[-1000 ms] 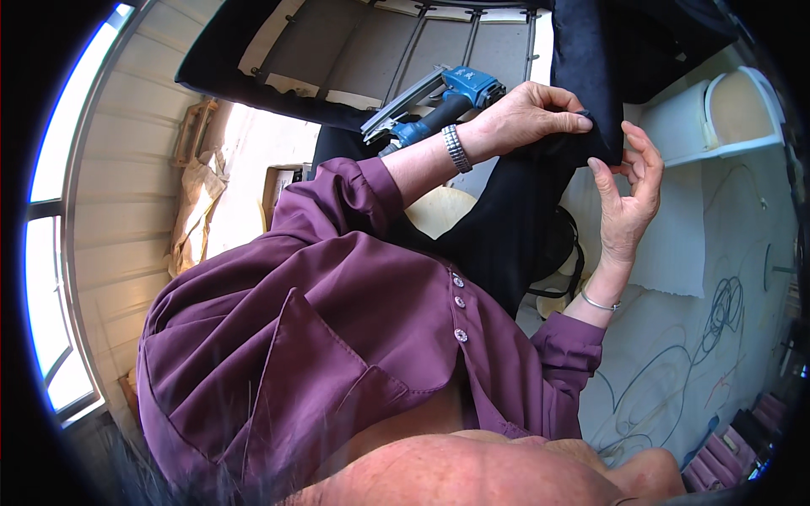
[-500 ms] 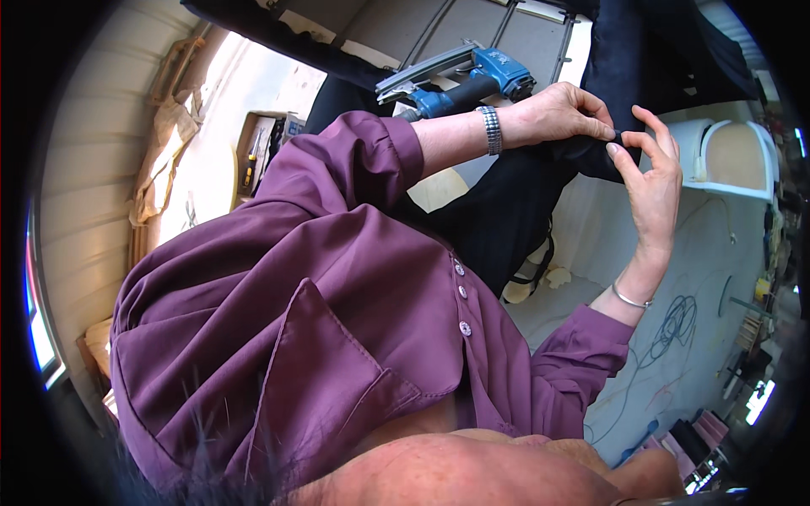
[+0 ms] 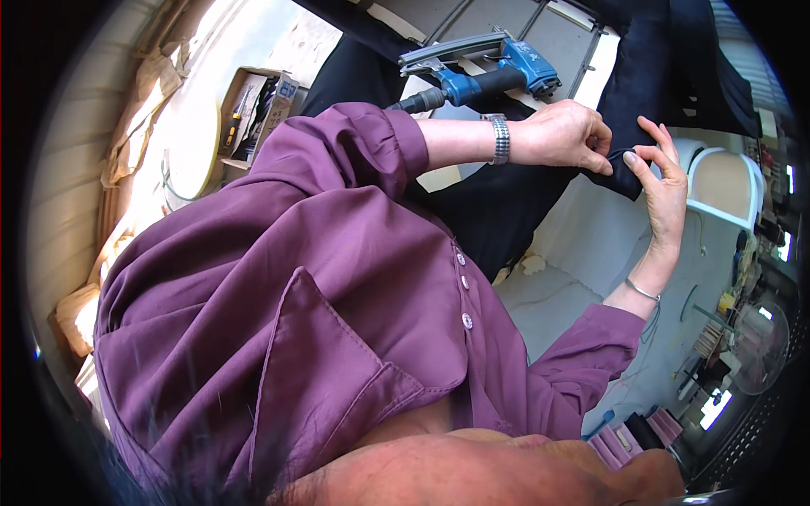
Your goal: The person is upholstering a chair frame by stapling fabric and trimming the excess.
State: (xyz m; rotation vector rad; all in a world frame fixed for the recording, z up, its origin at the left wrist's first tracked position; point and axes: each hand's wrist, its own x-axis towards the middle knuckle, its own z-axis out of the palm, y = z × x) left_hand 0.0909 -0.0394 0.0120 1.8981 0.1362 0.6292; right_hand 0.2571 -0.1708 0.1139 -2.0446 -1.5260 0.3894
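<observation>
Black fabric (image 3: 623, 175) hangs at the corner of a grey panel (image 3: 553, 38) edged with black cloth. My left hand (image 3: 558, 137), wearing a metal watch, pinches an edge of that fabric between thumb and fingertips. Close beside it, my right hand (image 3: 665, 192), with a silver bangle, also pinches the fabric between thumb and index finger; its other fingers are lifted. A small fold stands between the two pinches. A blue pneumatic staple gun (image 3: 527, 69) lies on the panel just beyond my left wrist, untouched by either hand.
At the left, an open cardboard box (image 3: 291, 94) holds tools, among them a yellow-handled screwdriver (image 3: 232, 128). Right of my hands is a white-rimmed chair part (image 3: 721, 181). A clear-bladed fan (image 3: 759, 347) stands far right. Cords trail over the grey floor (image 3: 548, 308).
My hands have shifted slightly lower in the picture, and the gap between their pinches has widened a little. The view has turned, so the staple gun and box appear farther right.
</observation>
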